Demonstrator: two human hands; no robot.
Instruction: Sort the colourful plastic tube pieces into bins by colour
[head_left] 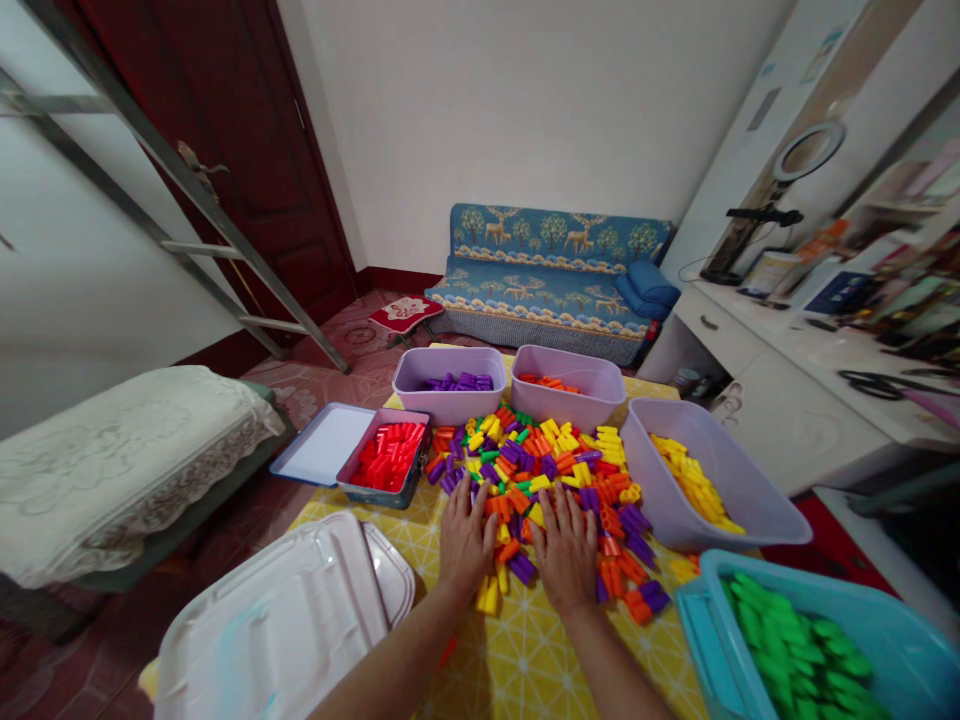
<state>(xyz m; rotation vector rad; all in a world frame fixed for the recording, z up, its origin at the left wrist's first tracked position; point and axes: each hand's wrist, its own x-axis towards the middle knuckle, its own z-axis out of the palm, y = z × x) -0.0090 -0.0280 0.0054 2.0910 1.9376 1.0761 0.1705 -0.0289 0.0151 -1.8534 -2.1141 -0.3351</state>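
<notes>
Plastic pieces point(547, 470): head view; a loose heap of small purple, orange, yellow, red and green pieces lies in the middle of the counter point(517, 650), on a yellow patterned cloth.
Left hand point(466, 540): lies flat and palm down on the near left edge of the heap, fingers spread, pinching nothing. The flat palm seems to pen the pieces in rather than pick one out.
Right hand point(566, 548): just beside the left hand and in the same pose, spread and palm down over orange and purple pieces, gripping nothing.
Purple bin point(450, 405): at the far left of the heap, holding only purple pieces.
Pink bin point(562, 408): next to it at the far side, with a few orange pieces.
Tilted bin point(664, 490): right of the heap and leaning toward it, holding yellow pieces only.
Blue bin point(810, 580): near right, full of green pieces.
Tin point(379, 493): left of the heap with its lid folded open, filled with red pieces.
White lid point(285, 620): lies near left, clear of the heap.
Layout: the containers ring the heap, each holding one colour and each close to the hands.
Sofa point(555, 270): stands against the far wall, well apart.
</notes>
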